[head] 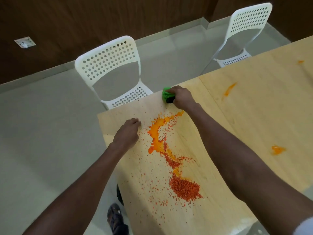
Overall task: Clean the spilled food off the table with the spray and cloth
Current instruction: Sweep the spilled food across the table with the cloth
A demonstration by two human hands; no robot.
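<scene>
Table (254, 106): pale wood top, two panels butted at a seam running back from the far edge. Spilled food (171, 156): orange-red grains and bright orange sauce, spread down the middle of the near panel from near the far edge toward the near edge; densest heap of grains (184, 189) toward the near end, sauce splash (157, 131) toward the far end, loose grains scattered to the left edge. Further orange smears on the right panel: one (228, 89) just beyond the seam, one (277, 150) nearer the near edge, a small one (300, 61) by the far edge. Cloth (166, 94): green, bunched, at the far edge of the near panel, close to the seam, beyond the sauce. Right hand (182, 98): fingers curled around the cloth, pressing it to the tabletop; a dark object (170, 100) shows under the hand, identity not discernible. Left hand (127, 133): on the tabletop near the far left corner, just left of the sauce, fingers curled under, empty as far as can be seen. Spray: not located. White perforated chair (108, 60) at the far edge; second chair (249, 19) further right. Sandalled foot (116, 217) on the floor by the left edge
</scene>
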